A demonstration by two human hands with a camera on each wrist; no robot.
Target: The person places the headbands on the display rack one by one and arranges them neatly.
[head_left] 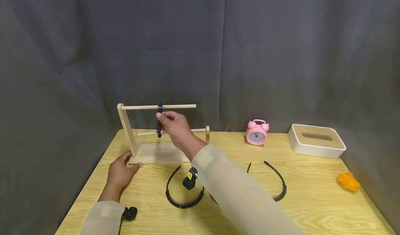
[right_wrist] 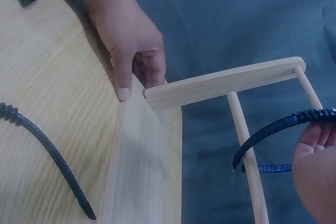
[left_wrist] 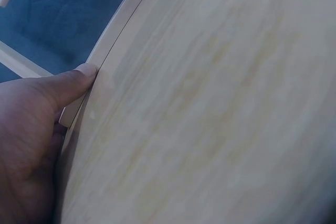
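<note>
A wooden rack (head_left: pixel 127 132) with an upper rod (head_left: pixel 184 106) and a lower rod stands at the table's back left. My right hand (head_left: pixel 177 128) pinches a dark toothed headband (head_left: pixel 160 107) at the upper rod, about midway along it. In the right wrist view the headband's ends (right_wrist: pixel 252 145) reach past the lower rod (right_wrist: pixel 244 129). My left hand (head_left: pixel 119 174) grips the left front corner of the rack's base (head_left: pixel 159 153). Its thumb lies along the front edge in the left wrist view, while the other fingers are mostly hidden behind the corner.
Two more dark headbands lie on the table: one (head_left: pixel 184 205) in front of the rack, another (head_left: pixel 283 189) partly behind my right sleeve. Farther right are a pink alarm clock (head_left: pixel 257 133), a white tissue box (head_left: pixel 315 151) and an orange crumpled thing (head_left: pixel 348 181). A grey curtain (head_left: pixel 265 54) hangs behind.
</note>
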